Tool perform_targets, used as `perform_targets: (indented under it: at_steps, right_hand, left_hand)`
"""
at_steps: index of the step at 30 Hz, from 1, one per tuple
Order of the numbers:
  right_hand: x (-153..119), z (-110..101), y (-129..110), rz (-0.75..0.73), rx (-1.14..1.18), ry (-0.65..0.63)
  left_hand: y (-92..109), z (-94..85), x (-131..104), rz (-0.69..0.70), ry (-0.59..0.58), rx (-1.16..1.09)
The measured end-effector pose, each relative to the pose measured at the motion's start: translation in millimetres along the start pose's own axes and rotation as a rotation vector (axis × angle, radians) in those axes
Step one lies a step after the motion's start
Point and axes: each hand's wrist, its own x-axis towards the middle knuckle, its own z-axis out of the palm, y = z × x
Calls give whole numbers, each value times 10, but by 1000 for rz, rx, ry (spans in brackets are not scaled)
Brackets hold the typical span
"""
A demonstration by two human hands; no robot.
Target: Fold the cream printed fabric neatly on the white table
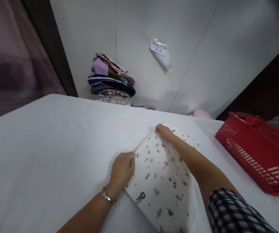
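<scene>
A white cloth (163, 174) printed with small plants and figures lies on the white-covered table (52, 155), stretching from the middle toward the front edge of the view. My left hand (122, 168), with a silver bracelet at the wrist, grips the cloth's left edge between thumb and fingers. Farther up that same edge, my right hand (164, 132) pinches the far corner, its fingers closed. Between the two hands the edge runs in a straight line. My right forearm passes over the cloth's right side and hides part of it.
At the right stands a red plastic basket (256, 155) with a metal handle. Behind the table's far edge rises a stack of folded clothes (112, 79) against the pale wall. A plastic sleeve with a handwritten paper (160, 51) hangs there. A pinkish curtain (15, 55) is at left.
</scene>
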Motion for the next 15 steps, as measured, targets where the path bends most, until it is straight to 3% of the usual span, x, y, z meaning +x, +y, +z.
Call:
perform_targets:
  at_steps: [15]
  right_hand:
    - [46, 60, 12, -26, 71, -61]
  left_hand:
    - [18, -61, 11, -27, -44, 56]
